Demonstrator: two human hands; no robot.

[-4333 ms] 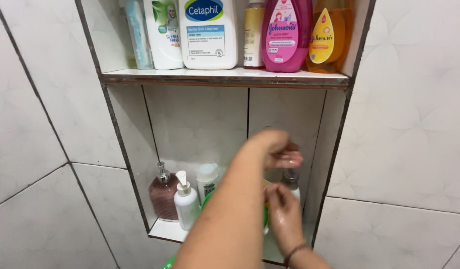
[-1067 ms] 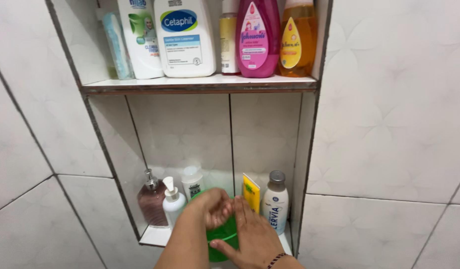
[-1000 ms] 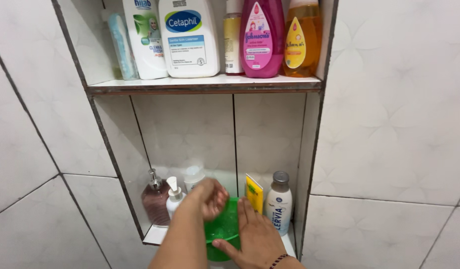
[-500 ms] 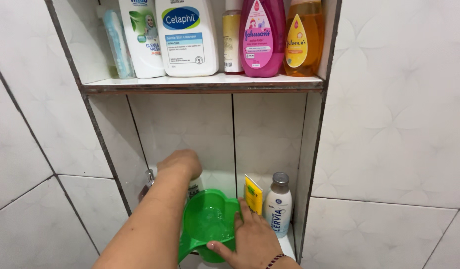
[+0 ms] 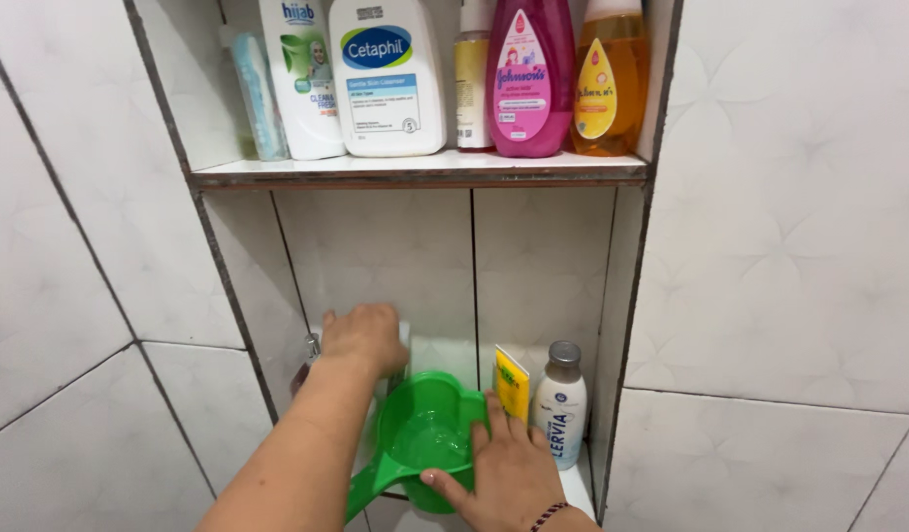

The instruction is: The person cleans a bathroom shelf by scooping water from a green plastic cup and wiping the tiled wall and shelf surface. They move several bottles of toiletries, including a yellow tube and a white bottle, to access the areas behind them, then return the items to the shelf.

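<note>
White tiled wall surrounds a recessed niche divided by an upper shelf and a lower shelf.

Upper shelf: a white jug, a white bottle, a pink bottle, an amber bottle, a slim yellowish bottle and a pale blue tube stand in a row, all cut off at the top edge.

Lower shelf: a green dipper holding clear water sits at the front, its handle running down to the left and out of view. A small white bottle with a grey cap stands just right of it, with a yellow tube between.

Right hand: flat and open against the dipper's right rim and wall, thumb along the front edge; it steadies rather than clasps. A beaded band shows at the wrist.

Left hand: reaches behind and left of the dipper, fingers curled over a white bottle that is almost wholly hidden. Whether this grip is closed on it cannot be told. A brownish pump bottle is mostly hidden by the forearm.
</note>
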